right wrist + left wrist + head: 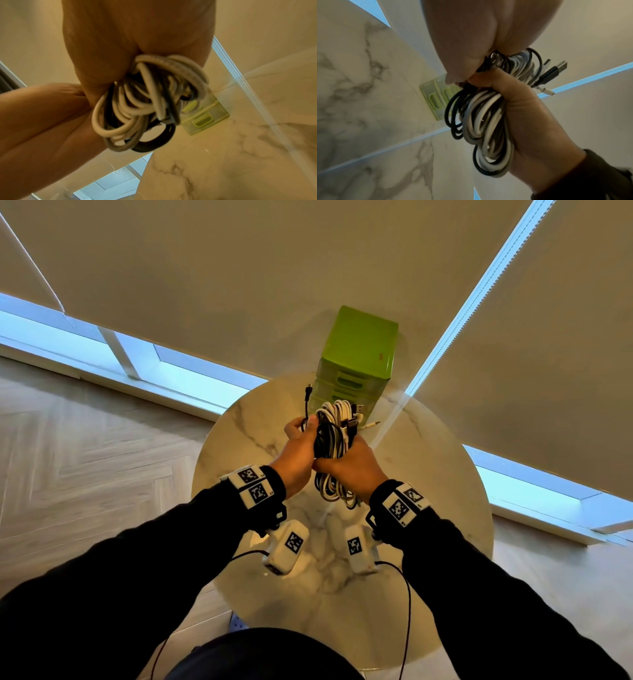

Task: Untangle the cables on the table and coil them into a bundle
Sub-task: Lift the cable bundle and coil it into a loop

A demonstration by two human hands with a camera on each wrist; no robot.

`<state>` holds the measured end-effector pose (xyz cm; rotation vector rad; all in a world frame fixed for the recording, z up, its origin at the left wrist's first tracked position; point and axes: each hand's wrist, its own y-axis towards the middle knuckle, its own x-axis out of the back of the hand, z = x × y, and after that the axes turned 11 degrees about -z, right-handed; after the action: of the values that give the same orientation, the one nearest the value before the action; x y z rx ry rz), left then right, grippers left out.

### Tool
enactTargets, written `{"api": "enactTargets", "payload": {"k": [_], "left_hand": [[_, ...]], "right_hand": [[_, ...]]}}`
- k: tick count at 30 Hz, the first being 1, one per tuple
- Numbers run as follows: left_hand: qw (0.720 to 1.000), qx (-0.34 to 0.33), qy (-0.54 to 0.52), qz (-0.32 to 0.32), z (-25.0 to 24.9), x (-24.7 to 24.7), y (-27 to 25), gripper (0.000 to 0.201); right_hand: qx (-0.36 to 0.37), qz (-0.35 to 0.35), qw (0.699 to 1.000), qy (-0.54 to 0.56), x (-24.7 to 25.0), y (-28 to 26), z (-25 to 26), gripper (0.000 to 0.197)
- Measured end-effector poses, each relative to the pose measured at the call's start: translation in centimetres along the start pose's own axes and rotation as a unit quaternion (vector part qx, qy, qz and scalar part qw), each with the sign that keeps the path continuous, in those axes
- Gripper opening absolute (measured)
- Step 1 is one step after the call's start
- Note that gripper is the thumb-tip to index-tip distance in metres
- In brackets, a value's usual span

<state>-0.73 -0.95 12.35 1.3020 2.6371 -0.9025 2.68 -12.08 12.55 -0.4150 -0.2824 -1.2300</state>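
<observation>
A coiled bundle of black and white cables (334, 422) (484, 121) (137, 108) is held upright above the round marble table (428, 474). My right hand (354, 465) (530, 115) (128, 40) grips the bundle round its middle, with loops hanging below the fist. My left hand (299, 445) (462, 40) (42, 115) holds the same bundle from the left, thumb against the black strands. A loose black cable end (308, 397) sticks up past the left thumb. USB plugs (556, 69) poke out at the bundle's top.
A green plastic drawer box (359, 347) (435, 97) (205, 120) stands at the table's far edge, just behind the bundle. Roller blinds and a low window strip lie beyond. Wood floor surrounds the table on the left.
</observation>
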Motion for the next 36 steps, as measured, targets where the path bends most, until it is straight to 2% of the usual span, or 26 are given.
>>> {"api": "enactTargets", "payload": {"k": [3, 6, 8, 11, 12, 15, 17, 19, 23, 29, 32, 36], "left_hand": [[0.998, -0.004, 0.021, 0.054, 0.3, 0.2, 0.6, 0.067], [0.992, 0.026, 0.040, 0.118, -0.3, 0.2, 0.1, 0.075], [0.990, 0.035, 0.057, 0.126, -0.3, 0.2, 0.1, 0.082], [0.985, 0.036, 0.119, 0.117, 1.8, 0.8, 1.6, 0.104], [0.983, 0.037, 0.144, 0.105, 1.9, 0.9, 1.7, 0.104], [0.983, 0.037, 0.156, 0.087, 1.7, 1.2, 2.1, 0.065], [0.982, 0.047, 0.162, 0.080, 2.9, 1.7, 3.8, 0.052], [0.979, 0.061, 0.179, 0.072, 3.7, 1.9, 5.1, 0.048], [0.978, 0.085, 0.183, 0.053, 6.0, 1.2, 9.1, 0.049], [0.986, 0.125, 0.108, 0.014, 10.1, -2.0, 15.9, 0.034], [0.987, 0.128, 0.093, 0.007, 11.4, -3.4, 18.7, 0.027], [0.988, 0.103, 0.112, 0.010, 12.2, -4.8, 21.1, 0.030]], "right_hand": [[0.002, 0.017, 1.000, -0.007, 0.0, 0.3, -0.2, 0.067], [-0.001, 0.045, 0.999, 0.010, 0.3, 0.3, -0.4, 0.057], [-0.008, 0.052, 0.998, 0.024, 0.5, 0.2, -0.7, 0.051], [-0.023, 0.048, 0.998, 0.041, 0.7, 0.1, -1.2, 0.038], [-0.027, 0.046, 0.998, 0.040, 0.8, 0.1, -1.2, 0.036], [-0.057, 0.039, 0.997, 0.028, 1.2, 0.5, -2.4, 0.036], [-0.081, 0.040, 0.996, 0.016, 1.6, 0.7, -3.8, 0.038], [-0.106, 0.031, 0.994, 0.009, 2.2, 1.2, -5.4, 0.039], [-0.129, 0.010, 0.991, 0.024, 3.6, 2.5, -8.1, 0.028], [-0.129, 0.020, 0.991, 0.034, 4.9, 5.6, -12.1, 0.034], [-0.123, 0.025, 0.991, 0.040, 5.0, 6.4, -13.3, 0.035], [-0.121, 0.033, 0.991, 0.044, 4.9, 7.1, -14.6, 0.039]]}}
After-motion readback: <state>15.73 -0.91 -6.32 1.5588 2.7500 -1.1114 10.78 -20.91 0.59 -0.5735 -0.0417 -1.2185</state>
